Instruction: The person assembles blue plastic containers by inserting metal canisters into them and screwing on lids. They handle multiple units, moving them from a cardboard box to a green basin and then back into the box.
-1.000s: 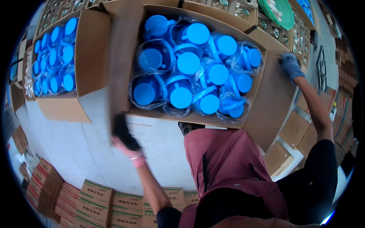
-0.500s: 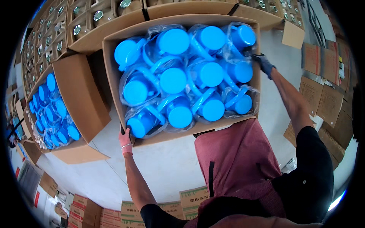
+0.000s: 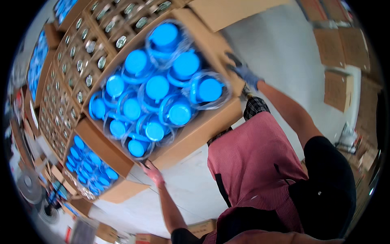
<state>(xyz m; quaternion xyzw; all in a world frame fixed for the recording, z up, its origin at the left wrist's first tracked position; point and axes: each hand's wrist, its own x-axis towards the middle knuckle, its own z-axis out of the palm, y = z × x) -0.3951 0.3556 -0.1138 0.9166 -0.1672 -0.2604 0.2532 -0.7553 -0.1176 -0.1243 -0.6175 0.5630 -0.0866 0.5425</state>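
An open cardboard box [image 3: 207, 132] sits tilted before me, its long side running from lower left to upper right. Inside lie several blue plastic jug-like items [image 3: 157, 88] with round ends and loop handles, wrapped in clear film. In a pinkish glove, my left hand [image 3: 153, 173] grips the box's near lower corner, its fingertips partly hidden beneath. My right hand [image 3: 243, 73], in a grey-blue glove with dark fingertips, holds the box at its right end.
At left a smaller-looking open box [image 3: 106, 140] holds more blue items. Divided cartons [image 3: 87, 61] of glass pieces with shiny round tops stand beyond the held box. Brown cartons [image 3: 338, 89] lie on the floor at right. A carton flap [image 3: 231, 12] juts out at the top.
The held box has turned counterclockwise in view and shifted left, closer to the divided cartons. Both hands have stayed on it. The view has also turned.
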